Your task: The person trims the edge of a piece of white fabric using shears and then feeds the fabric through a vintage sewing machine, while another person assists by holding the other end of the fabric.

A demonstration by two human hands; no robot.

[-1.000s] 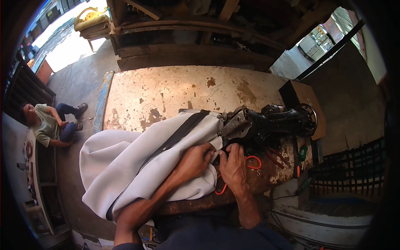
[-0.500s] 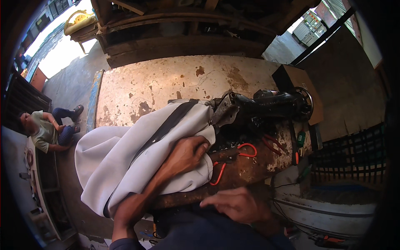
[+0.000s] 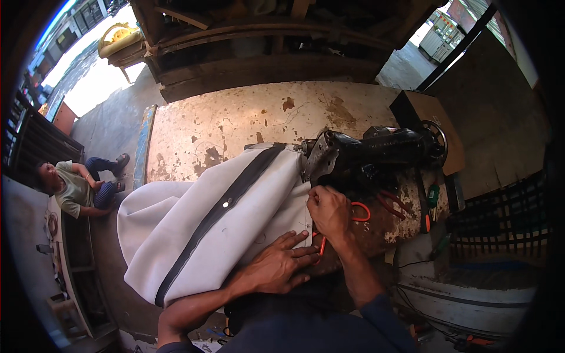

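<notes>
A large white cover of leather-like material [image 3: 247,194] with a dark zipper strip [image 3: 218,206] lies bunched across the table, its far right part under the head of a black sewing machine [image 3: 376,147]. My left hand [image 3: 282,265] rests on the cover's near right part, fingers spread. At the cover's right edge, just below the machine head, my right hand [image 3: 329,212] is closed, its fingertips pinching the edge. Scissors with orange-red handles [image 3: 368,213] lie beside and partly beneath my right hand; their blades are hidden.
Red-handled pliers [image 3: 395,203], a small green bottle [image 3: 433,196] and an orange-tipped tool [image 3: 425,222] lie right of the scissors. A cardboard box [image 3: 432,117] stands behind the machine's handwheel. To the left, a person [image 3: 76,185] sits by the worn tabletop [image 3: 182,135].
My right hand has come up from the near table edge to the cover's right edge. My left hand has slid back toward me and flattened. The zipper strip shows more fully.
</notes>
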